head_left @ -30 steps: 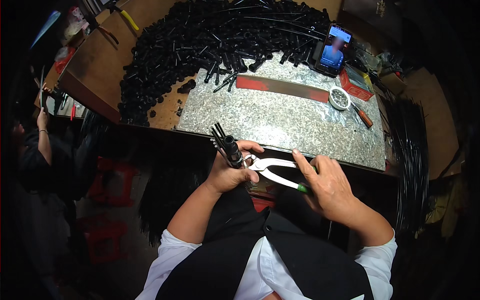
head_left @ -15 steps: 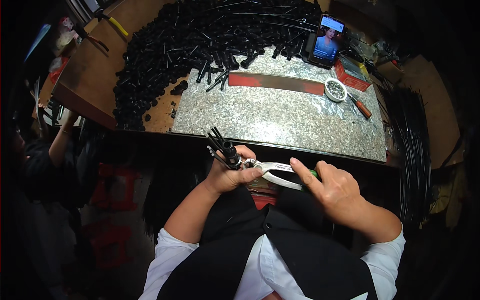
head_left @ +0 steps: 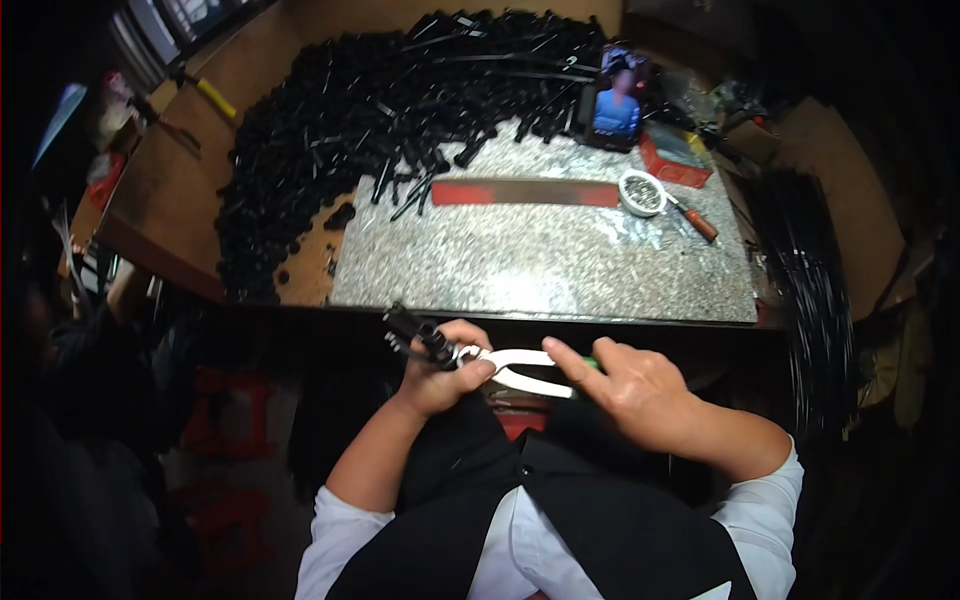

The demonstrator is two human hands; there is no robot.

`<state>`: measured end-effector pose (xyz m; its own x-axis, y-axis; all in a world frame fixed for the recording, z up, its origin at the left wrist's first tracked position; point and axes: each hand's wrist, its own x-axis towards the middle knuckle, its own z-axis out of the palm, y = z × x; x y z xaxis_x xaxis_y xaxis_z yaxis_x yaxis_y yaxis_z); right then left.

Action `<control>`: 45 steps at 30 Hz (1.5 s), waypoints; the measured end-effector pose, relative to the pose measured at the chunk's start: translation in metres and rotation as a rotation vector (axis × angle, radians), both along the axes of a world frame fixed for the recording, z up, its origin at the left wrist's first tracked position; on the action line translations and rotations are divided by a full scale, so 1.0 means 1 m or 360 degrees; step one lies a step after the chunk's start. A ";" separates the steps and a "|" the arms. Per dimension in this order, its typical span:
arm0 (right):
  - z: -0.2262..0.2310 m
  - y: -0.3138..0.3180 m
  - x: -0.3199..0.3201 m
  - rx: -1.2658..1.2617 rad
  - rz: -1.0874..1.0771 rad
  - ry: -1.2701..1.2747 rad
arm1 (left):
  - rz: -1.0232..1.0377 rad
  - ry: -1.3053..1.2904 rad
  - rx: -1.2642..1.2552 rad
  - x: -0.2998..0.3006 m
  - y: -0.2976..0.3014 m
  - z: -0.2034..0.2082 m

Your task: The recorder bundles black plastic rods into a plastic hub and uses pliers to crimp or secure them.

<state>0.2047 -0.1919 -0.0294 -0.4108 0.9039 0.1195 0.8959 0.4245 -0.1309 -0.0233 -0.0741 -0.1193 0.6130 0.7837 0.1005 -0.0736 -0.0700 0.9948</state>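
Observation:
My left hand is closed round a black tubular part, with several thin black rods sticking up beside it. My right hand grips the green handles of a pair of pliers, its index finger stretched along the upper arm. The silver jaws reach to the near end of the black part, by my left thumb. Whether they bite on it is blurred and partly hidden by my fingers. Both hands are over my lap, just below the bench edge.
A speckled slab lies on the bench, holding a red-and-brown bar, a white cup of small metal pieces and a screwdriver. Behind are a heap of black parts, a phone and a red box. Long black rods hang at right.
The whole view has shifted, so the bench stuff sits further left and lower. My hands keep their hold on the black part and the pliers; the part looks tipped more to the left.

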 end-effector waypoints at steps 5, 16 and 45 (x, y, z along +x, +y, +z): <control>-0.004 0.017 0.013 -0.0322 -0.0041 0.0338 | 0.0332 -0.0411 -0.0031 0.010 -0.008 -0.007; -0.056 0.071 0.050 0.0293 -0.0569 -0.0050 | 0.0581 -0.0836 -0.0064 -0.018 0.017 0.039; -0.022 0.044 0.004 -0.0707 -0.0064 0.1162 | -0.0337 -0.0179 -0.0228 0.009 -0.022 0.033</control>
